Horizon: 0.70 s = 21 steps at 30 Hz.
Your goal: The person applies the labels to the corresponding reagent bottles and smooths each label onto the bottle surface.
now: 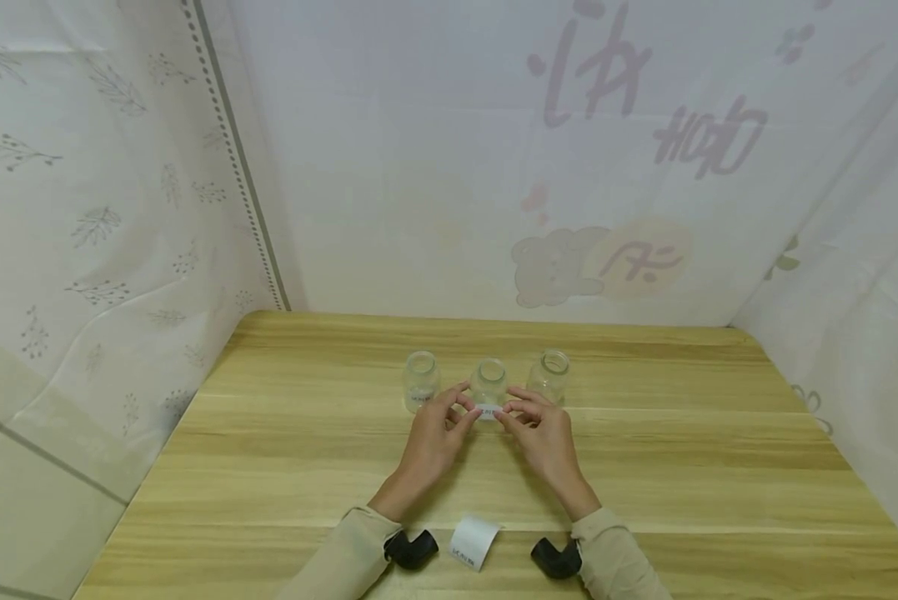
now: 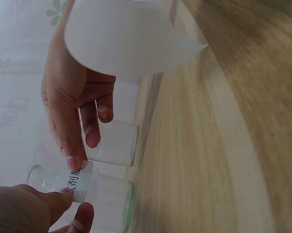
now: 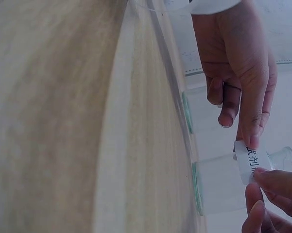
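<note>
The fingers of the left hand (image 1: 435,435) and right hand (image 1: 549,437) pinch opposite ends of the label (image 1: 488,412), long axis crosswise before the middle jar (image 1: 489,385).

White label (image 1: 488,412) w/ blk text, at front of mid jar (image 1: 489,391), clear glass, upright

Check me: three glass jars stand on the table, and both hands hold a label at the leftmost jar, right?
Not the leftmost jar: in the head view, the left hand and right hand hold the label at the middle jar. Three glass jars stand on the table.
</note>
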Tool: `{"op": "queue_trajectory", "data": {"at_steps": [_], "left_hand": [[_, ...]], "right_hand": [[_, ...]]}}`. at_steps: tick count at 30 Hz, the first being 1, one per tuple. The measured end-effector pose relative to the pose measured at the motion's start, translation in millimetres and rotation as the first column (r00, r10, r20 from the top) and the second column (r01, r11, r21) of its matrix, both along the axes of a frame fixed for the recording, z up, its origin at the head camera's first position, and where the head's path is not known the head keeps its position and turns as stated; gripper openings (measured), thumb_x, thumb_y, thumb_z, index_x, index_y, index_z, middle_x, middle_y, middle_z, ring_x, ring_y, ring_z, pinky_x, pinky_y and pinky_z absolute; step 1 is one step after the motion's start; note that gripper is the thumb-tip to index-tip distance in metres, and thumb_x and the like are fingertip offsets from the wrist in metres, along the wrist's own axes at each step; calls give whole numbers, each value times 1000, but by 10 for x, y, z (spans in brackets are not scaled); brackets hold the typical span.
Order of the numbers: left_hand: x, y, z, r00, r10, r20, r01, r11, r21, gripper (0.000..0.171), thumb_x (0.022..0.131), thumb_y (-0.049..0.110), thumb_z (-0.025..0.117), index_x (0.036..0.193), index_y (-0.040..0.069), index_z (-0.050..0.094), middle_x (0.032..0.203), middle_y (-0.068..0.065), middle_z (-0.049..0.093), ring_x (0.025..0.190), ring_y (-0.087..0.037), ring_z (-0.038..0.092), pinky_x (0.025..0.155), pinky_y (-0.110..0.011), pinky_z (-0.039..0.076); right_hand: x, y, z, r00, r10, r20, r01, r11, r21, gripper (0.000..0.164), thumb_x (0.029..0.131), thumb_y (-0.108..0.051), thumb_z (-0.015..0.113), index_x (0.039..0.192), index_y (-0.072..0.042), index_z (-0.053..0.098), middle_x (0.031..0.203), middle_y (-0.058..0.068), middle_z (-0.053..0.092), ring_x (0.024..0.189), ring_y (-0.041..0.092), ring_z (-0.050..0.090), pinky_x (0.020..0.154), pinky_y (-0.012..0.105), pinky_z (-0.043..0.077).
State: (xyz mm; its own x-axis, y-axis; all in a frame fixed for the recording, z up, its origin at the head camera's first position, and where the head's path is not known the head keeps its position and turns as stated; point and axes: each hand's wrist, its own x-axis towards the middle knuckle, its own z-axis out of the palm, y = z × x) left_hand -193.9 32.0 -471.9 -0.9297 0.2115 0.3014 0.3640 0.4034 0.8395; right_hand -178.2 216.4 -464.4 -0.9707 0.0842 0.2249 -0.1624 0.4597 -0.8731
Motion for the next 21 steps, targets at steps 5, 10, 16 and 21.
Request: {"op": "queue_trajectory", "data": {"at_steps": [5,10,16,21], "left_hand": [[6,3,0,1000,3,-3,-3,1000,-3,5,98,11,73,97,7,69,136,-17,66,73,-14,67,64,-22,53],[16,4,12,1000,3,-11,-3,1000,-6,6,98,10,73,95,7,68,136,-18,66,72,-15,67,64,-23,53],[26,10,18,1000,13,-19,-13,1000,-3,6,97,8,73,95,7,68,135,-18,66,72,-16,67,63,-23,53],[32,16,15,999,24,-27,-24,1000,-7,6,97,8,73,95,6,68,133,-18,67,73,-16,67,64,-23,53]], "right_hand": [[10,-7,7,1000,2,-18,-2,1000,14,7,88,-10,83,83,-7,79,125,13,72,70,14,70,62,23,53],[4,-13,-7,999,-5,-45,7,1000,27,7,88,-8,83,83,-6,79,123,14,73,68,12,68,61,23,53],[5,-20,-27,997,-14,-78,18,999,51,7,87,-6,84,81,-6,79,120,16,73,67,12,68,60,23,53],[13,-28,-21,998,-15,-68,19,998,53,7,87,-7,83,82,-6,79,121,15,73,67,11,67,61,23,53]]}}
